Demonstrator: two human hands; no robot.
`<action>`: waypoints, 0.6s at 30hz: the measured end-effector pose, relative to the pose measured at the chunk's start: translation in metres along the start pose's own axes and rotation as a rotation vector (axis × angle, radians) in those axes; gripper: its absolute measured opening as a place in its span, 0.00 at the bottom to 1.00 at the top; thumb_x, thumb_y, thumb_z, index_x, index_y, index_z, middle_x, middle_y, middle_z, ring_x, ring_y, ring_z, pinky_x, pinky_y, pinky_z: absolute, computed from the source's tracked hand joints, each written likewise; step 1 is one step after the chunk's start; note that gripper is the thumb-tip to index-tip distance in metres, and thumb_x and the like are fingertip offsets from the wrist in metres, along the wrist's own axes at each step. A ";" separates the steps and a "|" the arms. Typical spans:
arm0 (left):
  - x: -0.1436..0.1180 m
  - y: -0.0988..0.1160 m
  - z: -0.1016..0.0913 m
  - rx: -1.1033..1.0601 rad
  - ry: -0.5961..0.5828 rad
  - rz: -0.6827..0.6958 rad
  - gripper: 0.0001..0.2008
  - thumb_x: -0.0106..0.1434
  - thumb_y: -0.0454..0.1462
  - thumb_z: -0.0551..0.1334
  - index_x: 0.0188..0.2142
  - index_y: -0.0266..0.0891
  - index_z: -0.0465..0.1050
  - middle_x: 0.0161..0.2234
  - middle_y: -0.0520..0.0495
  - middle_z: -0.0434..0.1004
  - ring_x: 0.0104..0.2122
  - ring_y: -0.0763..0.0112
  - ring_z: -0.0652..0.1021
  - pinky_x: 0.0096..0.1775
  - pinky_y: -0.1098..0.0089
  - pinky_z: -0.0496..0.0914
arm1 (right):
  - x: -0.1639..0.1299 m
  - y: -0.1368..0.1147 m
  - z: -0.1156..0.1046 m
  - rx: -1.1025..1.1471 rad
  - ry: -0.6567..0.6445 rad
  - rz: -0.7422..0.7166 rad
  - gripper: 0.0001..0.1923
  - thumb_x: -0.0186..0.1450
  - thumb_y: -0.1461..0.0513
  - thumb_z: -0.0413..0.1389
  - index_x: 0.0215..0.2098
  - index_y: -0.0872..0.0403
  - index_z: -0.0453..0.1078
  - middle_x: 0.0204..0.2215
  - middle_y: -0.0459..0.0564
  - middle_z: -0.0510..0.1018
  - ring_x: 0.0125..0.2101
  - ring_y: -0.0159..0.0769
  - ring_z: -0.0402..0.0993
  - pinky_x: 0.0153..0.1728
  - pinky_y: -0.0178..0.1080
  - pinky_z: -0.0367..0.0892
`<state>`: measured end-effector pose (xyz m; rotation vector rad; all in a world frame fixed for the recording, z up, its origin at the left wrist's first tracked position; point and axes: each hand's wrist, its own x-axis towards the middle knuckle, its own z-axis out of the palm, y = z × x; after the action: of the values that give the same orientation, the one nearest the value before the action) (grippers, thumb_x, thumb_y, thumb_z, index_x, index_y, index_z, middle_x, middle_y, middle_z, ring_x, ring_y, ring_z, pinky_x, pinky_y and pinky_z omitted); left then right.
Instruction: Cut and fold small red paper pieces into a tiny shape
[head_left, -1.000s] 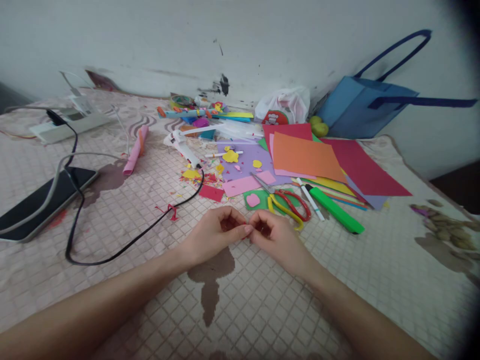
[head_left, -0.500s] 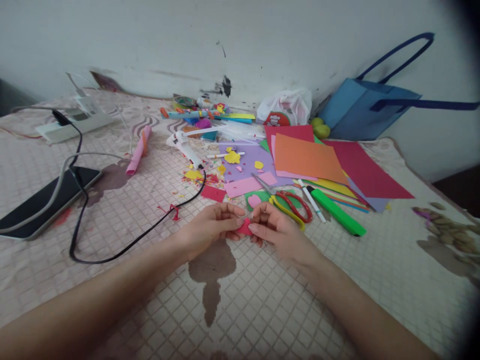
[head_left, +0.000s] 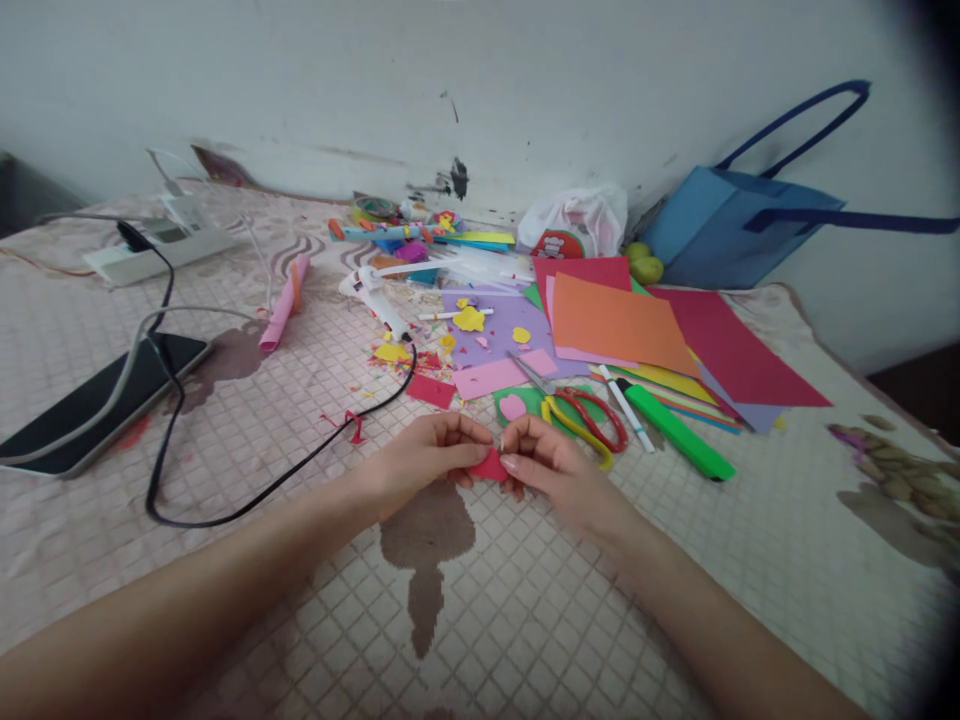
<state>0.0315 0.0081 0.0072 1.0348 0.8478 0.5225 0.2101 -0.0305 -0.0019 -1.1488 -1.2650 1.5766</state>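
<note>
A small red piece of craft foam or paper (head_left: 491, 466) is pinched between both hands, low over the patterned cloth. My left hand (head_left: 435, 450) is closed on its left side with thumb and fingers. On its right side my right hand (head_left: 546, 458) pinches it the same way. Just beyond the fingers lie a pink cut-out (head_left: 513, 406) on a green sheet, a flat red piece (head_left: 430, 391), and scissors (head_left: 585, 420) with red and yellow handles. The fingers partly hide the held piece, so its full outline cannot be made out.
A glue gun (head_left: 381, 303) trails a black cord. Coloured sheets (head_left: 622, 325), a white pen (head_left: 627, 408) and a green cutter or marker (head_left: 679, 432) lie right. A phone-like dark slab (head_left: 97, 400) and power strip (head_left: 161, 250) sit left; a blue bag (head_left: 739, 225) stands back right.
The hands stay together on the red piece, and more of it shows between the fingers now. The whole view has shifted slightly.
</note>
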 end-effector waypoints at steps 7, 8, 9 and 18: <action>0.000 0.000 0.000 0.023 -0.056 0.030 0.05 0.56 0.35 0.63 0.34 0.36 0.72 0.28 0.52 0.73 0.23 0.81 0.69 0.26 0.77 0.61 | -0.001 0.000 0.000 -0.039 -0.049 -0.014 0.06 0.60 0.64 0.55 0.32 0.52 0.60 0.25 0.40 0.66 0.23 0.25 0.65 0.23 0.31 0.61; 0.000 -0.001 0.000 0.021 -0.053 0.032 0.05 0.56 0.35 0.63 0.33 0.36 0.72 0.27 0.52 0.73 0.23 0.81 0.69 0.26 0.78 0.61 | -0.001 -0.001 0.000 -0.042 -0.057 -0.014 0.06 0.61 0.64 0.55 0.33 0.52 0.60 0.25 0.40 0.66 0.23 0.25 0.66 0.23 0.32 0.61; 0.000 -0.001 0.000 0.018 -0.044 0.031 0.05 0.56 0.34 0.64 0.33 0.35 0.72 0.27 0.52 0.72 0.23 0.81 0.69 0.26 0.78 0.60 | -0.002 -0.001 0.000 -0.044 -0.063 -0.015 0.05 0.61 0.64 0.54 0.33 0.53 0.60 0.25 0.41 0.67 0.23 0.26 0.66 0.23 0.32 0.61; 0.002 -0.005 -0.002 -0.001 -0.001 0.001 0.09 0.54 0.36 0.65 0.35 0.36 0.71 0.30 0.50 0.72 0.26 0.78 0.70 0.28 0.76 0.62 | -0.001 0.001 0.001 0.038 -0.023 0.004 0.05 0.60 0.63 0.56 0.32 0.53 0.62 0.24 0.41 0.68 0.23 0.27 0.67 0.23 0.32 0.61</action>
<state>0.0314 0.0082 0.0013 1.0344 0.8464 0.5231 0.2096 -0.0320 -0.0026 -1.1137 -1.2433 1.6143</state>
